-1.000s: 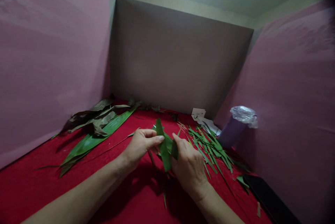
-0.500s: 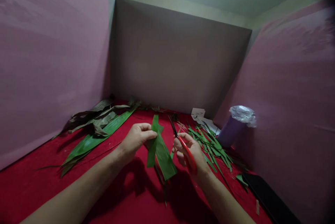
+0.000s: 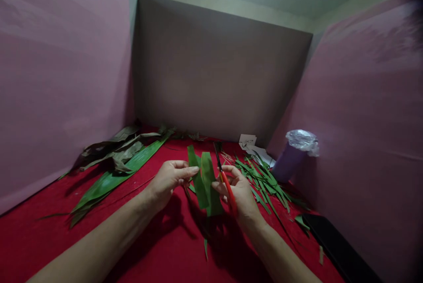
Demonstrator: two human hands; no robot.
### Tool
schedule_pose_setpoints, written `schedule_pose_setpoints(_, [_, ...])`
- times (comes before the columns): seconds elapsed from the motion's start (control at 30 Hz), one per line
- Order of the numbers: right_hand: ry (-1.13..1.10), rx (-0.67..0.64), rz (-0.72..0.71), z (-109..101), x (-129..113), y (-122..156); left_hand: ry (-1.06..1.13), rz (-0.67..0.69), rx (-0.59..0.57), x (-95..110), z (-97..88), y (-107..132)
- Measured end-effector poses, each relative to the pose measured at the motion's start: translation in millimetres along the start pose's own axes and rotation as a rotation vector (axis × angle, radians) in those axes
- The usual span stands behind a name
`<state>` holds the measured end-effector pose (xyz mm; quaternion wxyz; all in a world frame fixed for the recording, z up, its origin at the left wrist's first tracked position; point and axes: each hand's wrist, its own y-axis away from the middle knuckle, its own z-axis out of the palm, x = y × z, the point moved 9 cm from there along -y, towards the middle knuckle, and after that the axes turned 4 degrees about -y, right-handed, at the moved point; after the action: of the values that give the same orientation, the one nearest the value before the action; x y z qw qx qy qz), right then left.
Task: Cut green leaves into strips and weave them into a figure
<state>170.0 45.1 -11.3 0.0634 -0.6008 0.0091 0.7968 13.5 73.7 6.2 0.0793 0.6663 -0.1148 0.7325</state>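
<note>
My left hand (image 3: 170, 179) pinches a folded green leaf strip (image 3: 205, 182) held upright above the red cloth (image 3: 49, 239). My right hand (image 3: 238, 190) grips red-handled scissors (image 3: 224, 177), blades pointing up and away, right beside the strip; its fingertips touch the strip's right edge. Both hands are closed, close together at the middle of the view.
Long green and dried brown leaves (image 3: 115, 164) lie at the back left. A pile of cut green strips (image 3: 264, 181) lies to the right, with a purple cup covered in plastic (image 3: 292, 153), white paper (image 3: 249, 142) and a black flat object (image 3: 337, 252) near the right wall.
My right hand brought up the scissors and has moved back in against the strip. The strip now stands more upright between both hands.
</note>
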Motion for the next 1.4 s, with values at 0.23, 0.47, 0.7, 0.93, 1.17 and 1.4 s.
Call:
schedule_pose_setpoints(0.23, [-0.021, 0.009, 0.019, 0.1, 1.1, 2.1, -0.156, 0.082, -0.008, 5.8, 12.4, 4.6])
schedule_pose_setpoints(0.47, [-0.059, -0.053, 0.017, 8.7, 1.9, 2.8, -0.177, 0.117, 0.067, 11.9, 13.0, 6.1])
schedule_pose_setpoints(0.7, [-0.057, -0.046, 0.040, 7.5, 3.8, 4.4, -0.173, 0.046, 0.060, -1.9, 6.3, 2.7])
schedule_pose_setpoints(0.93, [-0.071, -0.110, 0.055, 11.3, 9.5, 2.3, -0.130, 0.028, 0.048, -7.3, 4.9, 1.2])
schedule_pose_setpoints(1.17, [-0.058, -0.131, 0.077, 13.6, 13.3, 2.5, -0.143, 0.043, 0.018, -8.5, 8.9, 1.0])
schedule_pose_setpoints(1.4, [-0.068, -0.134, 0.083, 13.2, 18.1, 0.8, -0.035, -0.023, 0.069, -14.8, 5.1, 0.6])
